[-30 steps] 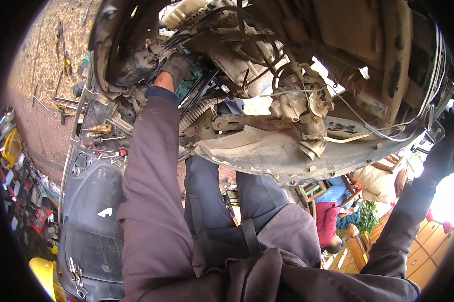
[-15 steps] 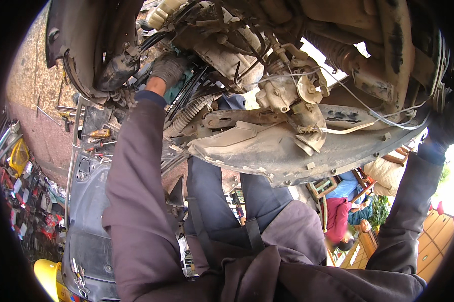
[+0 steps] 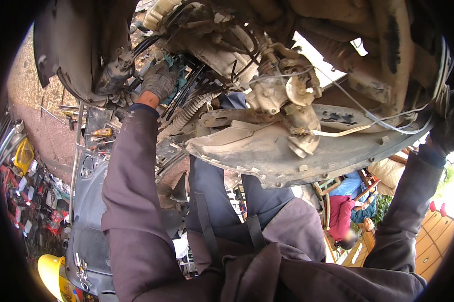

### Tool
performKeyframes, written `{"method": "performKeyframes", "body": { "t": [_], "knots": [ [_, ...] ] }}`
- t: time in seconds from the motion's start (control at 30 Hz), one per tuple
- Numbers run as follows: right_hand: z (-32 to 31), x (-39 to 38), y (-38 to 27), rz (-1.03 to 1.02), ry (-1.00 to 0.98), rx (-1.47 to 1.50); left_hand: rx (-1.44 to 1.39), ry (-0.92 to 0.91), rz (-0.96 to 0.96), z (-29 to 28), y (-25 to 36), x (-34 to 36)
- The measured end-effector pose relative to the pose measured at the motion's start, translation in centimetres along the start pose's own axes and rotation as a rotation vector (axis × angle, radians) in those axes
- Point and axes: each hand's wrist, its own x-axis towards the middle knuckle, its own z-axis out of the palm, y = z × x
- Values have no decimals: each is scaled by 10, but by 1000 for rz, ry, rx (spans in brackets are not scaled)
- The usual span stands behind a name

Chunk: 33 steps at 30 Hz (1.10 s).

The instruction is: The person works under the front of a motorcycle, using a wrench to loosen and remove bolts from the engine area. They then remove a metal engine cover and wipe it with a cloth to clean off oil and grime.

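Work gently with the gloved left hand [image 3: 159,80] at the teal cloth [image 3: 176,74], up in the gap between the dark shell [image 3: 91,48] and the black hoses [image 3: 185,92], just beyond the ribbed hose [image 3: 193,111]. See the cloth bunched right against the hand, showing past and beside the knuckles; with fingertips buried from view, impossible to tell how far closed, or on what. Draw the fingers in evenly for a sure hold, and feel for snags before any pull — hoses just beside, easy to catch. Brace, if possible, with the right hand [image 3: 444,132], dark and half lost in shadow near the far end of the curved panel [image 3: 267,153]; no telling there either how open, or whether gripping anything. Mind the pale wire [image 3: 337,134] looping across that side, and give the hanging metal housing [image 3: 267,95] plenty of room — probably rough enough to scrape.
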Motion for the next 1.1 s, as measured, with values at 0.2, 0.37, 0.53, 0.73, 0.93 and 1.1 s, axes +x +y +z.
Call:
{"method": "performKeyframes", "body": {
  "t": [0.2,0.37,0.53,0.73,0.93,1.1],
  "knots": [
    [1,-10,5,26,-2,83,-86,-3,-121,8,-1,-17],
    [-4,-17,9,31,-11,135,-178,-8,-8,-7,11,0],
    [-6,4,-21,-75,-12,-92,-160,27,-108,-18,31,11],
    [4,40,-56,699,-47,431,-2,35,44,-16,19,-6],
    [-5,24,-36,-211,40,-169,-139,82,-183,-21,20,-33],
    [-7,28,-24,-309,74,-148,-333,51,-169,-20,1,-86]
  ]
}}
